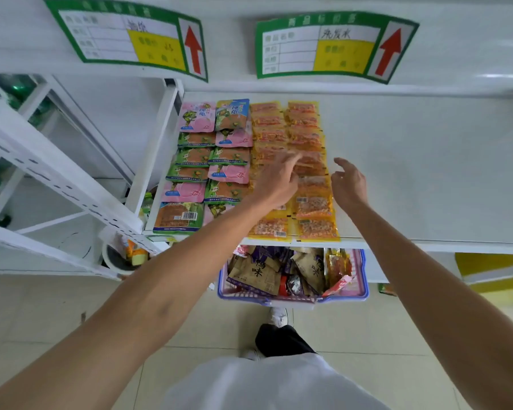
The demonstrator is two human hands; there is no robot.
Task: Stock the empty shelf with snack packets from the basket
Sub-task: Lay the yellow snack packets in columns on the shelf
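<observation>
Four columns are laid on the shelf (421, 173): two of pink-green packets (207, 156), two of yellow packets (305, 125). One basket (364, 279) is set below. The right hand (348, 184) is spread; the left hand (276, 183) is blurred, grip cannot be told

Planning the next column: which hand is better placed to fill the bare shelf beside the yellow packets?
Right, probably. The right hand hovers empty by the bare shelf; the left hand is over the yellow packets.

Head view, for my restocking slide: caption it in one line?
Left hand and right hand reach over yellow packets on the shelf; basket below.
</observation>
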